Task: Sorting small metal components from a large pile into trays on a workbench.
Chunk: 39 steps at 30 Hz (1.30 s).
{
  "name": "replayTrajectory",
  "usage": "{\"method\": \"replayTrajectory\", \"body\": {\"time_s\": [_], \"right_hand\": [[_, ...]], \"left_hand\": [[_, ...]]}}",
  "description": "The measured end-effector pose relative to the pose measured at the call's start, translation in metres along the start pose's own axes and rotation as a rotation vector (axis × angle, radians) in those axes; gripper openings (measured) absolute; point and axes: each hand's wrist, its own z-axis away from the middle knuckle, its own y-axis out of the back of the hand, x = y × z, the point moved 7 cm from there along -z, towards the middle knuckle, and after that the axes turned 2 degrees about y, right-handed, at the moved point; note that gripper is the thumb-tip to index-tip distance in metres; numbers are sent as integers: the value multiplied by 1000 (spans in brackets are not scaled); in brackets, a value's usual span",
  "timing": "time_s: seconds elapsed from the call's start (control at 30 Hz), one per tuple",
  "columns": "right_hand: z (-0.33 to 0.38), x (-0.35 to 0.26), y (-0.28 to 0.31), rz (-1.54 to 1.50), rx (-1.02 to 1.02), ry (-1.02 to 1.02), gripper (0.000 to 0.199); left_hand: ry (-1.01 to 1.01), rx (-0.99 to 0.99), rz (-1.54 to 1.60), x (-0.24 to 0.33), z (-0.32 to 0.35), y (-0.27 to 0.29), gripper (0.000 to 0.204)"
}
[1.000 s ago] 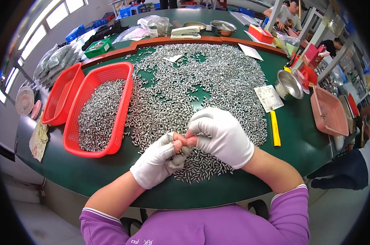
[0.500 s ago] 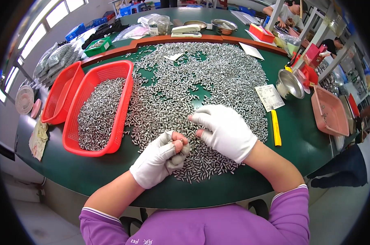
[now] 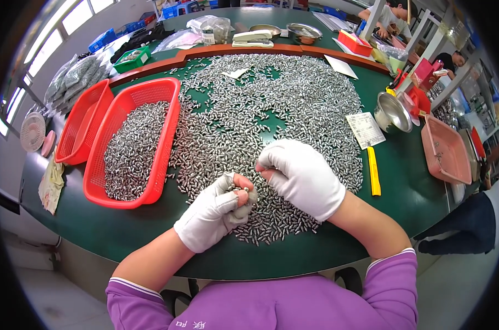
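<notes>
A wide heap of small, silver, bullet-shaped metal parts (image 3: 227,132) covers the middle of the green table. Over its near edge is my left hand (image 3: 208,217), in a white glove with bare fingertips. Its thumb and forefinger pinch what looks like one of the silver metal parts, while the other fingers curl in beneath. Just to the right, my right hand (image 3: 304,179), gloved the same way, hovers palm down over the parts. Its thumb and forefinger come together at the tips, and whatever may be between them is hidden.
On the left, a red perforated basket (image 3: 174,118) holds more parts, beside another red basket (image 3: 84,126). To the right lie a printed slip (image 3: 365,130), a yellow cutter (image 3: 374,171), a steel bowl (image 3: 392,113) and a pink tray (image 3: 446,151). A brown wooden rail (image 3: 238,51) borders the heap's far side.
The thumb and forefinger of my right hand have closed together from a wider gap. My left hand has barely moved and keeps its pinch.
</notes>
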Motion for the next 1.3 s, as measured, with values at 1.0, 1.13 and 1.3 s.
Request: {"method": "replayTrajectory", "body": {"time_s": [1.0,1.13,1.3], "right_hand": [[10,15,-22,320,-159,-15,8],[12,20,-25,232,-190,21,9],[6,13,-16,181,-124,-32,6]], "left_hand": [[-3,18,-23,-2,0,2,23],[8,18,-9,-2,-1,1,22],[26,5,18,-2,0,1,23]]}}
